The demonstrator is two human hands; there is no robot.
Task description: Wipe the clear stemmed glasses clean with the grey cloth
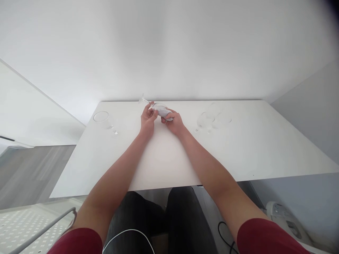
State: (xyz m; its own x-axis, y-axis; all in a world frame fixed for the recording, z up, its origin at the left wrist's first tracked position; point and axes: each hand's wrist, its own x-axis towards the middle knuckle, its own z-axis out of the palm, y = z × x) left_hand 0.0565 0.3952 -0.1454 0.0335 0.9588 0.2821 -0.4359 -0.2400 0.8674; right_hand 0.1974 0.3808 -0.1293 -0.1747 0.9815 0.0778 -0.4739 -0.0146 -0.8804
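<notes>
A clear stemmed wine glass (143, 100) is held tilted above the far middle of the white table, its foot pointing up and to the left. My left hand (147, 120) is closed around it where the stem meets the bowl. At the rim end, my right hand (174, 122) is closed on a white cloth (164, 112), which lies against the bowl. How far the cloth reaches inside the glass I cannot tell. To the left, another clear glass (101, 116) is on the table, apart from both hands.
Several transparent glasses (205, 120) are grouped to the right of my right hand, their outlines faint. The white table (159, 169) meets a wall behind. Below its front edge are my legs, a white cable (132, 230) and, at right, a pale appliance (284, 218).
</notes>
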